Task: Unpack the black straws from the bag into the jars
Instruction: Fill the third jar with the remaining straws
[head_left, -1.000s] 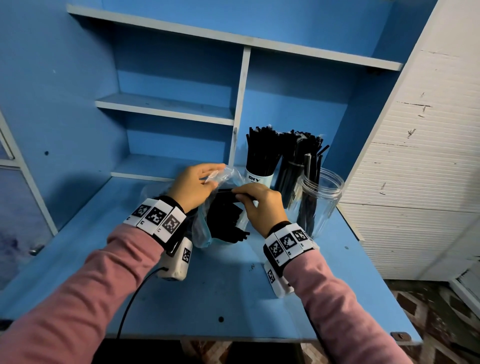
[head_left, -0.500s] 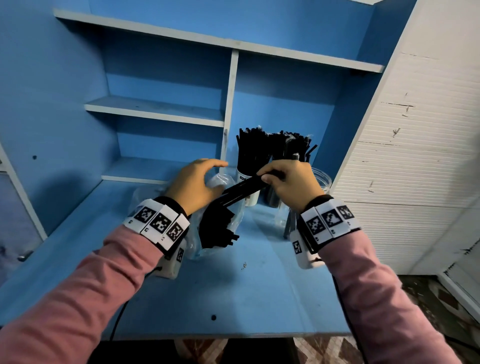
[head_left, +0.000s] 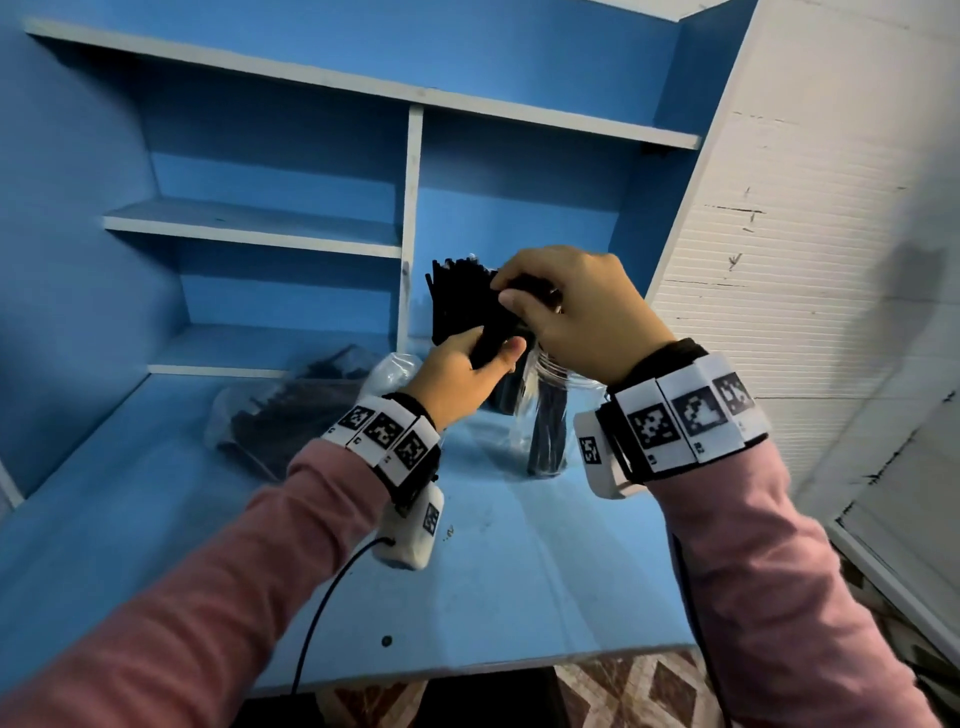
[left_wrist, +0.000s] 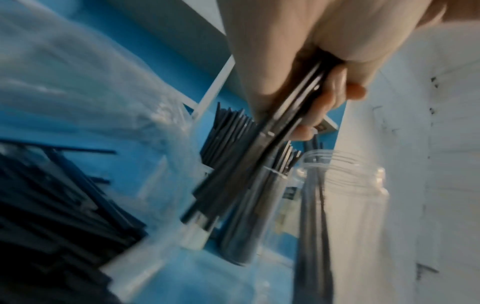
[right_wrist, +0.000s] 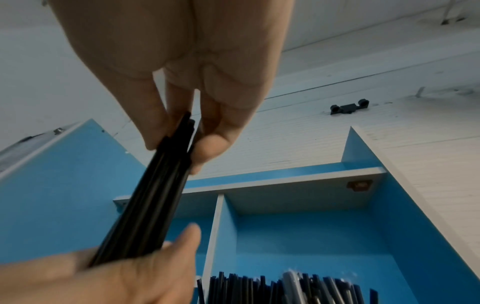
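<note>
A small bundle of black straws is held in the air between both hands, above a clear jar with a few straws in it. My right hand pinches the bundle's upper end. My left hand grips its lower part. The clear plastic bag lies on the blue table to the left, with many black straws inside. Behind the hands stand jars packed with black straws.
The blue table ends at a front edge near me. Blue shelves rise behind it, and a white panelled wall closes the right side. A black cable runs from my left wrist device.
The right hand drew a bundle of straws up out of the bag and over to the jars. The left hand let go of the bag and took the bundle's lower end.
</note>
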